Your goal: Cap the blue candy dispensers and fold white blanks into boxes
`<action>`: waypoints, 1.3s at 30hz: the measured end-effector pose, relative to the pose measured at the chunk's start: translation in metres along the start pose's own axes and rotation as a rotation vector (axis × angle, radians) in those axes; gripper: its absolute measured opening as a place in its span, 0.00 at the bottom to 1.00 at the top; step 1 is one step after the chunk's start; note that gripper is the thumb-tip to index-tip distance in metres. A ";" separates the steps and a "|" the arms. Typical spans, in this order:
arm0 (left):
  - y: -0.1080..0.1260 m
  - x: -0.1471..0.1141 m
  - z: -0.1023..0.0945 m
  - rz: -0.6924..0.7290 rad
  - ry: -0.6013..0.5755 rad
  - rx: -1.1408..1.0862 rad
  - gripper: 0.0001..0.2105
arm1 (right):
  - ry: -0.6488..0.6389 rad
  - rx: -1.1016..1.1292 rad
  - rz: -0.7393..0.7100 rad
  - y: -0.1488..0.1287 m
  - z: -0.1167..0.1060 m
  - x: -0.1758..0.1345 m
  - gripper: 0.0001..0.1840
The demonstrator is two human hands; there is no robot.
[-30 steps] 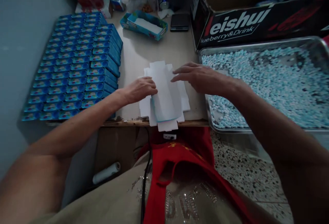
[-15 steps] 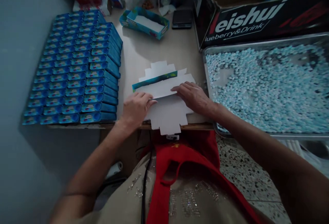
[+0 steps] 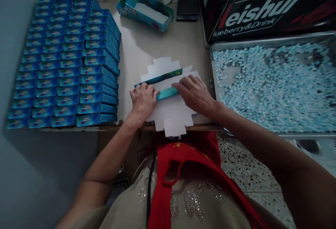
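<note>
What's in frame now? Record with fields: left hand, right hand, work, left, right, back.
left hand: left hand on the carton's left end
right hand: right hand on the carton's right end
work: carton partly folded, white inside up, blue edges showing; white sheets beneath
left: rows of blue boxes
right: metal tray of blue and white pieces; black box behind it
back: open blue cartons; dark flat device

A plain grey-blue wall (image 3: 18, 173) stands left. Beside it, a pale tabletop (image 3: 183, 41) has a worn near edge (image 3: 204, 127). Dim light falls on speckled flooring (image 3: 238, 173) at near right.
</note>
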State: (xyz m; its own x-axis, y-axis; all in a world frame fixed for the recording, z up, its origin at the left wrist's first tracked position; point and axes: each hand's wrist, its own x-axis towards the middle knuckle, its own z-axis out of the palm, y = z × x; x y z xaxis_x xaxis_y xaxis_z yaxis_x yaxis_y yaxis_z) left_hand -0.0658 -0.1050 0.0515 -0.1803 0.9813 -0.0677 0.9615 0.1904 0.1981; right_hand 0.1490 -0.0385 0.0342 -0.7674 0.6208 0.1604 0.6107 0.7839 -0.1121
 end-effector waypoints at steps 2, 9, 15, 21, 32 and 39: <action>-0.001 -0.003 0.006 -0.024 0.080 -0.033 0.10 | 0.008 -0.037 -0.073 -0.010 0.004 -0.006 0.20; -0.002 -0.020 0.027 0.151 0.146 -0.008 0.15 | -0.030 -0.047 -0.086 -0.014 0.023 0.006 0.19; 0.000 -0.029 0.039 0.084 0.075 0.134 0.20 | -0.113 -0.081 -0.129 -0.017 0.026 0.014 0.18; -0.013 -0.024 0.036 0.166 0.049 0.164 0.21 | -0.293 0.007 -0.087 -0.018 0.009 0.031 0.16; 0.013 -0.030 0.014 0.185 -0.179 0.221 0.14 | -0.453 0.073 -0.175 0.002 -0.010 0.026 0.19; 0.028 -0.017 -0.041 0.135 -0.235 0.006 0.19 | -0.401 0.037 -0.390 0.010 -0.019 0.031 0.17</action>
State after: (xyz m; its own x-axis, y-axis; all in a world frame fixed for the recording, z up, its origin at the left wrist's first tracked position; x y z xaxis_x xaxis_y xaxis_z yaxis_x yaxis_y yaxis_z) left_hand -0.0448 -0.1149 0.0984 0.0023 0.9640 -0.2659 0.9749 0.0570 0.2151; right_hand 0.1350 -0.0111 0.0570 -0.9537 0.2350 -0.1876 0.2649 0.9518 -0.1548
